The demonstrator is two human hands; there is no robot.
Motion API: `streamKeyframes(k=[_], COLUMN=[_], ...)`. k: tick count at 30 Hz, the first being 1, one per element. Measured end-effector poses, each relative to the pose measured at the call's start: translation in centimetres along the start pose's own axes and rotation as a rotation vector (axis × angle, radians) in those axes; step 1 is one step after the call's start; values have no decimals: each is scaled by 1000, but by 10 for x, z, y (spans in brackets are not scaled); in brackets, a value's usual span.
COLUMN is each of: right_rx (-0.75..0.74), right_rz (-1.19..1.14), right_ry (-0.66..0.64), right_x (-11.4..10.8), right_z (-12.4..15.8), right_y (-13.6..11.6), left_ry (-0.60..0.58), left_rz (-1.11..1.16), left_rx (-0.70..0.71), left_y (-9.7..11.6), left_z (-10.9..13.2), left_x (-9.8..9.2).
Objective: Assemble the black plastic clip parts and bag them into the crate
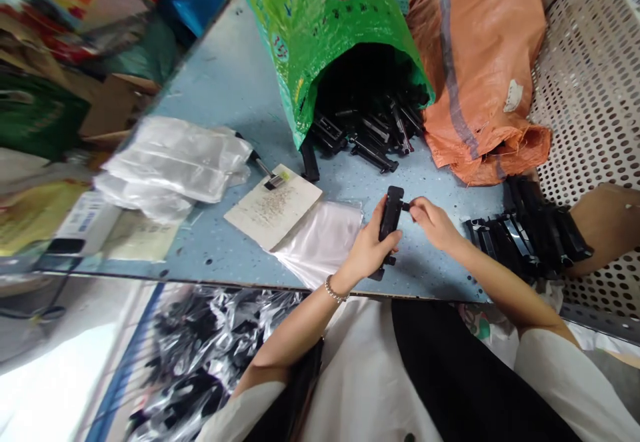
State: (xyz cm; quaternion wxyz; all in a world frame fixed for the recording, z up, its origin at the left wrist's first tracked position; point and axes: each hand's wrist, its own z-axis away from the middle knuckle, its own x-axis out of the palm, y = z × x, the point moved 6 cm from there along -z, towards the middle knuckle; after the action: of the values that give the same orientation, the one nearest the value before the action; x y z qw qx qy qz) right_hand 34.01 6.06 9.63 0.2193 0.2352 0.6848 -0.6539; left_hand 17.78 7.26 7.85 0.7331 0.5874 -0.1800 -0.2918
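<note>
My left hand [374,242] is wrapped round a long black plastic part [391,212] with small notches and tabs, held tilted above the table's front edge. To its right, the fingers of my right hand [433,223] pinch a small black piece [406,207] at the part's upper side; whether it is joined to the part I cannot tell. Left of my hands a stack of clear plastic bags [325,235] lies partly under a worn pale board [275,209], which has a metal clip [274,181] on it.
A green sack [345,22] spills several black parts [373,152] onto the blue speckled table [215,102]. An orange sack [490,62] stands behind, beside a perforated white panel [590,62]. More black parts [530,229] are piled right; folded plastic bags [175,162] lie left. Bagged items [215,349] sit below.
</note>
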Motion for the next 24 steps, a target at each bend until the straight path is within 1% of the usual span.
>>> streamKeyframes(k=[2,3,4,5,6,8,9,10,12,14,15,17,18,19,20,22,23,24], right_rx=[-193,-267,-319,-359,-402,-501,-549,-589,-602,-532,-479,-348,-278,-207,-130,23,99,173], right_rz=[277,374,432,458,465,479,497,518,534,499,475,425,406,398,396,428,409,328], right_ry=[48,56,56,50,37,-20,-59,-96,-138,-170,-204,-292,-309,-284,-215,22,100,128], right_x=[-18,-23,-25,-24,-20,-1,12,25,44,50,50,45,40,34,26,12,9,11], right_z=[-2,-1,0,3,8,23,32,42,56,60,57,39,23,2,-22,-73,-96,-115], right_y=[-12,-17,-21,-24,-28,-34,-36,-37,-35,-29,-24,-14,-8,-2,4,17,23,31], left_ry=[-46,-53,-41,-3,54,159,179,172,150,170,194,241,245,237,226,221,231,251], left_rz=[104,131,146,150,148,148,153,157,160,151,143,82,17,-72,-179,-401,-490,-546], left_rx=[-48,-52,-42,-20,4,28,23,15,18,36,24,-34,-65,-78,-63,19,63,100], left_y=[-3,-3,-2,-1,1,4,4,3,-1,-12,-22,-43,-54,-62,-67,-72,-73,-74], left_z=[-2,-3,-4,-5,-6,-7,-8,-9,-12,-17,-20,-26,-27,-28,-28,-25,-24,-24], left_x=[-2,-3,-4,-6,-9,-14,-16,-16,-17,-19,-18,-10,-1,12,27,56,66,72])
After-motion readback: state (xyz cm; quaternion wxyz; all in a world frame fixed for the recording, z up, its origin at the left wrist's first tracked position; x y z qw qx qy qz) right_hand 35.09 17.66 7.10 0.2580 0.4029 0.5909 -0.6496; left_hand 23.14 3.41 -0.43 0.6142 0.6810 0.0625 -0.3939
